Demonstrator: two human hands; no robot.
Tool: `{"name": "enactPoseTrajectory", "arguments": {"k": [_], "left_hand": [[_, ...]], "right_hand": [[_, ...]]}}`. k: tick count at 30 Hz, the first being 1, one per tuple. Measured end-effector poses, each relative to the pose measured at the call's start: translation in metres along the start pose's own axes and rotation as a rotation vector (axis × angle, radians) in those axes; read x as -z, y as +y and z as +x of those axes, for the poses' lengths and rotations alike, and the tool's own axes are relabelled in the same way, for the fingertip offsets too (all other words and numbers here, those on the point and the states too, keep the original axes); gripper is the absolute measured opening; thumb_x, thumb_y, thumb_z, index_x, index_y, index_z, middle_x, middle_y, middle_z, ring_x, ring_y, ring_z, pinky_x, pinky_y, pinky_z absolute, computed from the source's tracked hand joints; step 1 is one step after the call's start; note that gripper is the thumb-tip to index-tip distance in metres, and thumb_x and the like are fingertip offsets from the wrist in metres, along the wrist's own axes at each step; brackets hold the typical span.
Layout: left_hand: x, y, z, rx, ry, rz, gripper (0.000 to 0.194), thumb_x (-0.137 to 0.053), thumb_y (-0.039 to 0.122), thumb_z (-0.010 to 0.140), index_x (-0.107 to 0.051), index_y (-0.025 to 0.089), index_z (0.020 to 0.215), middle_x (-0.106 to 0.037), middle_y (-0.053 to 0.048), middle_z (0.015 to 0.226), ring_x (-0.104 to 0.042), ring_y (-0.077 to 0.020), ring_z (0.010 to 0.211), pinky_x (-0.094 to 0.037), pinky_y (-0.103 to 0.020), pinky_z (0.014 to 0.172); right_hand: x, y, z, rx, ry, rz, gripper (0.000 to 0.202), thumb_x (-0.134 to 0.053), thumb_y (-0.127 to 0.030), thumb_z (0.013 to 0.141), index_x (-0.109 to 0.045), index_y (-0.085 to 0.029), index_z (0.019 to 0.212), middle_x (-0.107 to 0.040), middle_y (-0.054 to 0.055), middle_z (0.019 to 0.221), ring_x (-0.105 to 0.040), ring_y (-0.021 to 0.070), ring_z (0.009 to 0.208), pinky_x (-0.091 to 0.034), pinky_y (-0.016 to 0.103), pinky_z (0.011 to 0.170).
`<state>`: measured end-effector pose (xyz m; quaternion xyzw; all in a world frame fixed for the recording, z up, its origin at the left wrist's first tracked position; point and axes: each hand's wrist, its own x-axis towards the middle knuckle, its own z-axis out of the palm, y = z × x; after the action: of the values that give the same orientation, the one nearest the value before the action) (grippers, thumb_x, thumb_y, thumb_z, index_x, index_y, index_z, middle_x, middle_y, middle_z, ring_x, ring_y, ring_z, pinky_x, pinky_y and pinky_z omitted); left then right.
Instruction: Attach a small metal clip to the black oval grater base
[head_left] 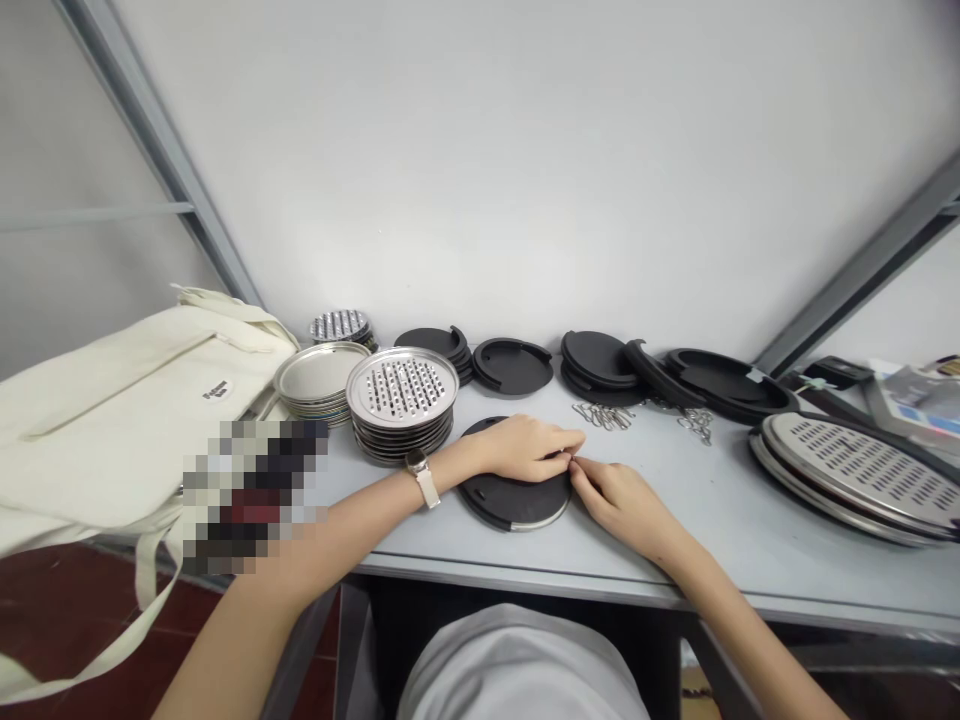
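A round black disc (517, 496) lies on the grey table, with a silver metal rim showing along its lower front edge. My left hand (529, 447), a watch on its wrist, rests across the disc from the left, fingers bent together near the right rim. At that same rim, my right hand (615, 500) pinches with thumb and forefinger, its fingertips meeting those of the left. Whatever lies between the fingertips is too small to make out. Just behind the hands are wire clips (604, 415), heaped loosely.
Left of the disc stands a stack of metal grater discs (403, 390), beside plain metal discs (324, 372). Black round covers (514, 366) line the wall. More clips (697, 425) lie rightward, near large oval graters (862, 470). A cream bag (150, 400) occupies the left end.
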<state>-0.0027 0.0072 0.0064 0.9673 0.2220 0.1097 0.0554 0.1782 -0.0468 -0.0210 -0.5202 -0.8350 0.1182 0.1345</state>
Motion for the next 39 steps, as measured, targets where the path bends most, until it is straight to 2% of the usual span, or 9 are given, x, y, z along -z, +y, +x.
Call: {"name": "enactPoseTrajectory", "arguments": {"k": [9,21,25,28,30,33,35,37,39], "left_hand": [[-0.001,0.004,-0.004,-0.017,0.061,0.063,0.011,-0.038,0.025,0.093,-0.047,0.02,0.094,-0.061,-0.002,0.086,-0.057,-0.0156,0.068,-0.037,-0.027,0.059],[-0.003,-0.009,0.001,0.032,0.071,-0.307,0.012,-0.047,0.027,0.09,-0.055,0.018,0.089,-0.058,-0.001,0.093,-0.053,-0.0124,0.081,-0.039,-0.023,0.073],[-0.004,-0.01,-0.001,0.02,0.091,-0.314,0.014,-0.044,0.028,0.092,-0.055,0.018,0.09,-0.057,-0.001,0.093,-0.053,-0.0121,0.081,-0.039,-0.023,0.074],[-0.006,-0.012,-0.002,-0.008,0.12,-0.32,0.014,-0.045,0.029,0.092,-0.054,0.018,0.092,-0.057,-0.001,0.092,-0.052,-0.0119,0.079,-0.039,-0.022,0.071],[-0.007,-0.013,-0.002,-0.051,0.112,-0.335,0.013,-0.046,0.029,0.091,-0.053,0.018,0.09,-0.057,0.0,0.091,-0.052,-0.012,0.081,-0.039,-0.022,0.071],[-0.007,-0.012,-0.001,-0.02,0.118,-0.321,0.014,-0.045,0.027,0.092,-0.054,0.018,0.086,-0.058,0.0,0.091,-0.052,-0.011,0.08,-0.038,-0.022,0.072],[-0.006,-0.011,-0.001,-0.005,0.118,-0.315,0.014,-0.045,0.026,0.092,-0.054,0.018,0.086,-0.058,0.0,0.091,-0.053,-0.011,0.08,-0.038,-0.022,0.072],[-0.005,-0.01,0.0,0.003,0.114,-0.313,0.013,-0.045,0.026,0.091,-0.054,0.018,0.086,-0.058,0.0,0.09,-0.053,-0.0113,0.08,-0.038,-0.022,0.072],[-0.005,-0.009,0.0,0.007,0.108,-0.316,0.013,-0.045,0.026,0.091,-0.054,0.018,0.085,-0.058,0.0,0.089,-0.053,-0.0118,0.08,-0.038,-0.022,0.072]], "right_hand": [[0.002,-0.002,-0.002,-0.001,0.021,0.036,0.039,-0.027,-0.032,0.095,-0.058,-0.02,0.075,-0.069,0.007,0.071,-0.062,0.0188,0.06,-0.037,0.026,0.058],[0.0,0.0,-0.003,0.002,0.053,0.092,0.033,-0.029,-0.035,0.094,-0.054,-0.021,0.079,-0.062,0.002,0.063,-0.056,0.0168,0.053,-0.035,0.025,0.054],[0.009,-0.008,-0.008,-0.034,0.322,-0.017,0.018,-0.042,-0.037,0.088,-0.049,-0.02,0.091,-0.057,0.003,0.071,-0.055,0.0191,0.062,-0.039,0.028,0.058],[0.02,-0.041,-0.017,0.079,0.475,-0.025,0.011,-0.044,-0.029,0.086,-0.048,-0.02,0.091,-0.056,0.01,0.087,-0.054,0.024,0.081,-0.042,0.034,0.072],[0.019,-0.076,-0.025,0.202,0.386,0.145,0.008,-0.042,-0.021,0.086,-0.048,-0.02,0.091,-0.055,0.008,0.087,-0.053,0.0224,0.083,-0.043,0.035,0.075],[-0.002,-0.133,-0.03,0.46,-0.115,0.496,0.02,-0.045,-0.017,0.083,-0.049,-0.022,0.101,-0.058,0.004,0.093,-0.057,0.0172,0.083,-0.048,0.028,0.074],[-0.03,-0.166,-0.026,0.599,-0.341,0.694,0.033,-0.051,-0.018,0.078,-0.047,-0.021,0.111,-0.059,0.004,0.102,-0.059,0.0161,0.089,-0.049,0.025,0.077],[-0.062,-0.191,-0.019,0.656,-0.397,0.849,0.041,-0.054,-0.017,0.074,-0.047,-0.02,0.114,-0.056,0.005,0.112,-0.056,0.0175,0.101,-0.048,0.025,0.085],[-0.092,-0.209,-0.015,0.574,-0.393,0.962,0.045,-0.057,-0.017,0.072,-0.047,-0.02,0.115,-0.054,0.005,0.115,-0.055,0.0182,0.104,-0.048,0.027,0.086]]}}
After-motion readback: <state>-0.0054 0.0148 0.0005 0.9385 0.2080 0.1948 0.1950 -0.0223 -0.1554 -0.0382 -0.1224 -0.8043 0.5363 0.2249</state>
